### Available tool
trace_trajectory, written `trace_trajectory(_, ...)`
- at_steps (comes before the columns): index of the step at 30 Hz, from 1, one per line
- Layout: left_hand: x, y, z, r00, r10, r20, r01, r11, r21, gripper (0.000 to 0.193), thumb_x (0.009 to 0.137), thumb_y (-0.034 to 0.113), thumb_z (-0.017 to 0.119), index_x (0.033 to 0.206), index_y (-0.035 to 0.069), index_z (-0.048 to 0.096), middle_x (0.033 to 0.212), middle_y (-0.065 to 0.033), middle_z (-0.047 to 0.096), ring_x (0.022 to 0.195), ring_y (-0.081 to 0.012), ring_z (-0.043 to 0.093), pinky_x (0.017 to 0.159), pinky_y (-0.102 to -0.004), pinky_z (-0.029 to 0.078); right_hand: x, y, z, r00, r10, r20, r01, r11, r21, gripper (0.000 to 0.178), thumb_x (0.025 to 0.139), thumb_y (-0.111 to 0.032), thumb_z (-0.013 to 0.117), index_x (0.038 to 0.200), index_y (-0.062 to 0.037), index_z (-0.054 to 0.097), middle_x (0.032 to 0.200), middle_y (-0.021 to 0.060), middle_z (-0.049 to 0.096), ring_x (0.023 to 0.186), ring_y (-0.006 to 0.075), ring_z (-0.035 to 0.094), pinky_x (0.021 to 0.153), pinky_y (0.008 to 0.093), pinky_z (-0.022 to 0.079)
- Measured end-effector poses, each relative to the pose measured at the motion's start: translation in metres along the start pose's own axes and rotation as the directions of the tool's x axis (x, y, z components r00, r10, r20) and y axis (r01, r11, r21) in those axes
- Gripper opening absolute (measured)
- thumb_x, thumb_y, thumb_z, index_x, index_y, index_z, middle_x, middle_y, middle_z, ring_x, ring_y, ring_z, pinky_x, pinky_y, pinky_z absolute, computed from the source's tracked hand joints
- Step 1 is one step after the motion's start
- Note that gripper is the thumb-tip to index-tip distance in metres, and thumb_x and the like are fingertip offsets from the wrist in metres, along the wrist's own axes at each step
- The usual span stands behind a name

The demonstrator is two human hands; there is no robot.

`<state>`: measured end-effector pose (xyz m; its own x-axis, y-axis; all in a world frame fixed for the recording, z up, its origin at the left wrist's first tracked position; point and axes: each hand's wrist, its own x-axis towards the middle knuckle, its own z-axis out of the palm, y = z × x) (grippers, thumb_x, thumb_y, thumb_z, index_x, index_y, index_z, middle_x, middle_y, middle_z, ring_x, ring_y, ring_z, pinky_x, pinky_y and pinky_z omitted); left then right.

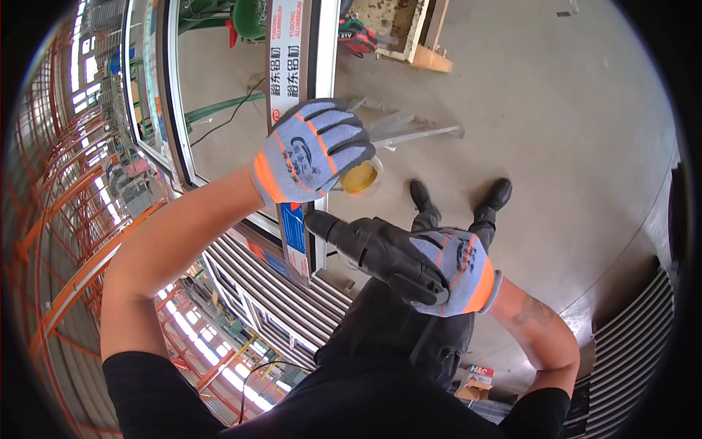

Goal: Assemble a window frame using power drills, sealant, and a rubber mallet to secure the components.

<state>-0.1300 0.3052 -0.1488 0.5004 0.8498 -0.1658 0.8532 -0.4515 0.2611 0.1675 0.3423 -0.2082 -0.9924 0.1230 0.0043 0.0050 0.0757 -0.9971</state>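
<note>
My left hand (pixel 313 151), in a grey-blue glove with orange stripes and dark fingertips, is wrapped over a long aluminium frame profile (pixel 287 73). Printed protective film covers the profile's upper face. In my right hand (pixel 459 272), gloved the same way, is a black power drill (pixel 376 252). Its nose points left and reaches the profile's edge just below my left hand. Whether a bit touches the metal, I cannot tell. Glass and a dark-edged frame (pixel 173 95) stand left of the profile.
Beyond my left hand are a round tub (pixel 362 178) with yellow inside and a metal stand (pixel 417 133). A red and black tool (pixel 357 38) lies near a wooden crate (pixel 431 58). Stacked profiles (pixel 632 351) fill the lower right, near a cardboard box (pixel 474 391).
</note>
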Motion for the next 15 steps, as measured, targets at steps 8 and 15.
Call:
trace_trajectory(8, -0.003, 0.004, 0.003, 0.998, -0.031, 0.055, 0.028, 0.998, 0.059, 0.029, 0.070, 0.015, 0.061, 0.098, 0.012, 0.067, 0.103, -0.0043, 0.065, 0.101, -0.0253, 0.061, 0.096, -0.0420, 0.048, -0.076, -0.009, 0.008, 0.943, 0.320, 0.086, -0.308, 0.747, 0.589, 0.083, 0.068, -0.015, 0.080, 0.141, -0.0002, 0.044, 0.102, 0.0090, 0.069, 0.089, 0.0169, 0.067, 0.084, 0.0286, 0.051)
trace_trajectory(15, -0.019, 0.000, -0.002, 0.998, -0.057, 0.037, 0.053, 0.992, 0.113, 0.029, 0.072, 0.019, 0.060, 0.100, 0.012, 0.064, 0.107, -0.0067, 0.063, 0.105, -0.0267, 0.059, 0.097, -0.0385, 0.046, -0.125, -0.019, 0.044, 0.824, 0.462, -0.329, -0.375, 0.879, 0.295, 0.081, 0.075, -0.047, 0.078, 0.134, 0.0024, 0.052, 0.109, 0.0133, 0.070, 0.093, 0.0210, 0.069, 0.081, 0.0319, 0.054)
